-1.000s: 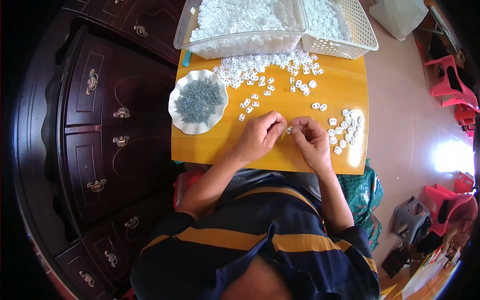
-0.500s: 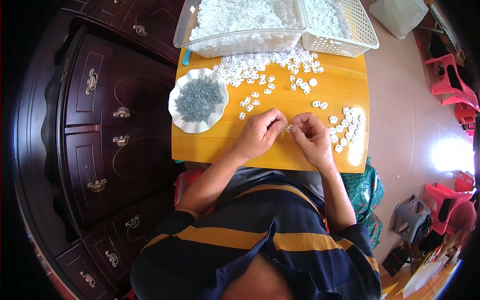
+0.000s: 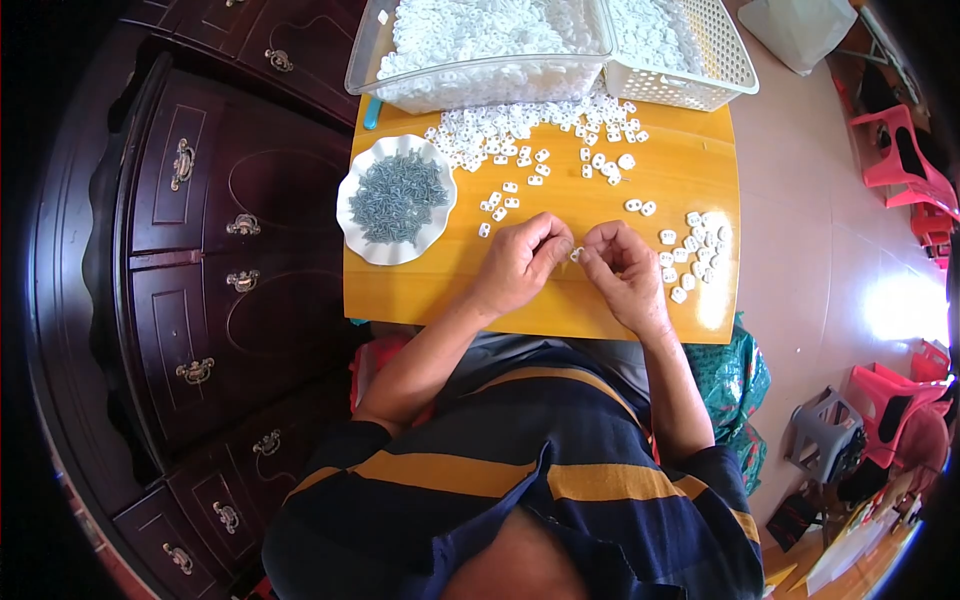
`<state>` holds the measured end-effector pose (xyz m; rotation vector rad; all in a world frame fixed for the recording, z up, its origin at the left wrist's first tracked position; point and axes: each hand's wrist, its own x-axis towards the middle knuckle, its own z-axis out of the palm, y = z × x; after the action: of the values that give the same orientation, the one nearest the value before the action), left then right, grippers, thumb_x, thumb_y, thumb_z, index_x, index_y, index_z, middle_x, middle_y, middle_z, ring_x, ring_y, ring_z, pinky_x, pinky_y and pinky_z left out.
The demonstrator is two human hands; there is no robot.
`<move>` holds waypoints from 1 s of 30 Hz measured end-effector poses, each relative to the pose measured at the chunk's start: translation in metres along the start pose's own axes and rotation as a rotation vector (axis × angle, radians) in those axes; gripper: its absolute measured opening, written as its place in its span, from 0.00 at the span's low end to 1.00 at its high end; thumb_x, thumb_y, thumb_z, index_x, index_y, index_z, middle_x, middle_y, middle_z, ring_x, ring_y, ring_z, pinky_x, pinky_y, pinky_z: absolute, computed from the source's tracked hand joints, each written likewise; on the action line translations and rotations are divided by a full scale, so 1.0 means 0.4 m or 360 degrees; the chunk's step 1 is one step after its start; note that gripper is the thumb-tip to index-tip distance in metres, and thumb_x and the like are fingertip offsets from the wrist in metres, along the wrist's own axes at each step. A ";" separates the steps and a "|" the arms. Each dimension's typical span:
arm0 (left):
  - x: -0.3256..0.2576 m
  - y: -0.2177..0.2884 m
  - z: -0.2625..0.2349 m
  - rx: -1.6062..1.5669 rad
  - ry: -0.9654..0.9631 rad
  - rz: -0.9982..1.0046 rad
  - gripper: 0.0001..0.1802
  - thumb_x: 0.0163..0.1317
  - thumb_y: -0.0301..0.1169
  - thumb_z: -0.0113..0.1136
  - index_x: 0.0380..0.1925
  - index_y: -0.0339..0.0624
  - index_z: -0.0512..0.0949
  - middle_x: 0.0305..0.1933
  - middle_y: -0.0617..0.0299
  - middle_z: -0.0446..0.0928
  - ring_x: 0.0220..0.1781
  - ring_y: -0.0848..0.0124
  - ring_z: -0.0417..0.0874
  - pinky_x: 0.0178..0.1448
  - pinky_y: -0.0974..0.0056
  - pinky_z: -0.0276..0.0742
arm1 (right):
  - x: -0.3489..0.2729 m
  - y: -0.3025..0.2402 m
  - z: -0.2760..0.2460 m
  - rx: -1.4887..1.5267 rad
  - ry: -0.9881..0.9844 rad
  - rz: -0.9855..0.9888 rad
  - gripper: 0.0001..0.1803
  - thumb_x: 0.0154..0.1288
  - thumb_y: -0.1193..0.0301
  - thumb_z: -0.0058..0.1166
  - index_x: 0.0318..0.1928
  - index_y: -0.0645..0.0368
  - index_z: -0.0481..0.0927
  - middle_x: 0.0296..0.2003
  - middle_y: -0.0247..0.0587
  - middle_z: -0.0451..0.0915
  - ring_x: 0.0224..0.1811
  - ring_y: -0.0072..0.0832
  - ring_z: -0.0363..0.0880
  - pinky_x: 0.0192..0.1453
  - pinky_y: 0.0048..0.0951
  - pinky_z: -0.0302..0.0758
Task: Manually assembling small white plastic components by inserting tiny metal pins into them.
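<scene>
Both hands meet near the front middle of the bench [image 3: 600, 300], a small orange wooden top. Left hand [image 3: 522, 262] and right hand [image 3: 622, 270] have their fingertips pinched together on one small white piece [image 3: 576, 254], held between them just above the wood; it seems gripped from both sides so it can be worked on closely, though what the fingers do to it is too small to tell.

Left of the hands, on the bench's left side, sits a white scalloped dish [image 3: 352, 215] heaped with small grey metal parts [image 3: 398, 197], close enough for the left hand to reach. Right of the hands, near the bench's right edge, lies a tight cluster of white pieces [image 3: 695, 250], apparently kept apart from the rest. Beyond the hands, toward the back of the bench, more white pieces are scattered loose [image 3: 520, 140], thickest by the back edge. Overhanging that back edge are a clear tub [image 3: 480, 78] and, to its right, a white basket [image 3: 715, 60], both full of the same white pieces, likely the bulk supply.

A dark wooden cabinet [image 3: 200, 250] with brass handles stands left of the bench. Pink plastic chairs [image 3: 900, 160] stand on the pale floor well to its right
</scene>
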<state>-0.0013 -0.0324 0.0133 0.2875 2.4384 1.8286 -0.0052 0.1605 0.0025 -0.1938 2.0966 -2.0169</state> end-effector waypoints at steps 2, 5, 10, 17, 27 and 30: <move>-0.001 -0.003 -0.001 0.0024 -0.0012 0.0001 0.06 0.75 0.27 0.58 0.38 0.36 0.79 0.30 0.63 0.80 0.32 0.76 0.79 0.38 0.67 0.76 | 0.000 -0.005 -0.001 -0.0010 0.0002 0.0000 0.05 0.70 0.78 0.61 0.43 0.61 0.79 0.28 0.23 0.78 0.24 0.07 0.67 0.28 0.15 0.65; -0.001 -0.006 0.000 -0.0005 -0.0013 -0.0015 0.06 0.75 0.27 0.58 0.38 0.36 0.79 0.29 0.63 0.80 0.32 0.76 0.78 0.38 0.67 0.76 | 0.000 0.000 -0.001 -0.0005 0.0002 0.0000 0.05 0.70 0.78 0.61 0.43 0.61 0.79 0.28 0.23 0.78 0.24 0.06 0.67 0.28 0.15 0.64; 0.000 -0.012 -0.004 -0.0002 -0.0062 -0.0014 0.06 0.75 0.27 0.58 0.39 0.36 0.79 0.29 0.64 0.80 0.32 0.77 0.78 0.39 0.68 0.76 | 0.000 0.004 -0.003 -0.0006 -0.0014 0.0000 0.05 0.70 0.78 0.61 0.43 0.61 0.79 0.28 0.23 0.78 0.24 0.06 0.66 0.28 0.15 0.64; -0.001 -0.019 -0.003 -0.0045 -0.0134 -0.0061 0.06 0.76 0.28 0.58 0.39 0.36 0.79 0.29 0.65 0.80 0.32 0.78 0.78 0.39 0.69 0.76 | 0.001 0.002 -0.005 -0.0004 -0.0017 0.0004 0.05 0.70 0.78 0.61 0.43 0.61 0.79 0.28 0.23 0.78 0.25 0.07 0.67 0.28 0.15 0.65; 0.000 -0.021 -0.002 -0.0094 -0.0098 -0.0088 0.07 0.76 0.28 0.57 0.38 0.36 0.78 0.30 0.66 0.80 0.33 0.79 0.78 0.40 0.69 0.77 | 0.001 0.013 -0.005 -0.0023 0.0000 0.0016 0.05 0.69 0.77 0.62 0.42 0.61 0.79 0.28 0.23 0.77 0.24 0.07 0.67 0.28 0.16 0.65; 0.000 -0.021 -0.002 -0.0087 -0.0107 -0.0096 0.07 0.76 0.28 0.57 0.38 0.36 0.78 0.31 0.66 0.80 0.34 0.79 0.78 0.40 0.70 0.77 | 0.002 0.015 -0.006 -0.0020 -0.0010 0.0012 0.05 0.69 0.78 0.62 0.42 0.61 0.79 0.28 0.23 0.78 0.24 0.07 0.67 0.28 0.16 0.66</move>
<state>-0.0023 -0.0354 0.0053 0.2636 2.3229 1.8266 -0.0063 0.1629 -0.0033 -0.1939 2.1040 -1.9968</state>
